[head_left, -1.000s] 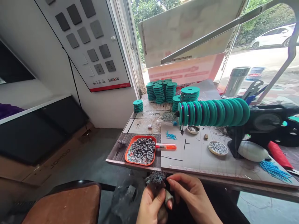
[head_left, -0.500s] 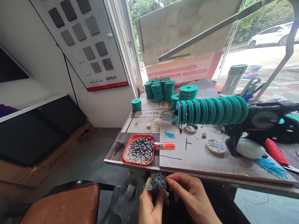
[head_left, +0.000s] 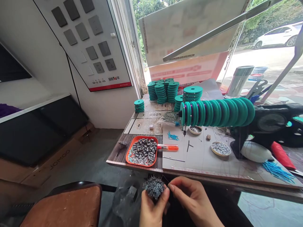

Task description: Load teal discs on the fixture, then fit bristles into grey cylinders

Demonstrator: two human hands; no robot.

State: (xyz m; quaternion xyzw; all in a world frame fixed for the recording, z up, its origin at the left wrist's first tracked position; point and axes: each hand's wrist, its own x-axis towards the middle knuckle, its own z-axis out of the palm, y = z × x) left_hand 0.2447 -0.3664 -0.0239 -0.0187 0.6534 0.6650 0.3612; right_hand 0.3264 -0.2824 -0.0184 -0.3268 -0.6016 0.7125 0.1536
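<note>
My left hand (head_left: pixel 151 209) is closed around a bundle of small grey tubes (head_left: pixel 153 187), held end-up just below the table's front edge. Beside it my right hand (head_left: pixel 190 200) has its fingers curled, with thumb and forefinger pinched at the right side of the bundle. What the pinch holds is too small to make out. Right above the hands, an orange tray (head_left: pixel 142 152) of grey metal sleeves sits on the table.
A horizontal row of green discs (head_left: pixel 216 112) is mounted on a black machine (head_left: pixel 272 123). Stacks of green discs (head_left: pixel 163 90) stand at the back. Small dishes (head_left: pixel 220 148), an orange pen (head_left: pixel 168 147) and blue strands (head_left: pixel 278 171) lie about. A brown stool (head_left: pixel 66 206) stands at lower left.
The bundle has turned in my left hand so its tube ends face the camera, and it sits slightly lower and more to the left. My right fingers stay at its side.
</note>
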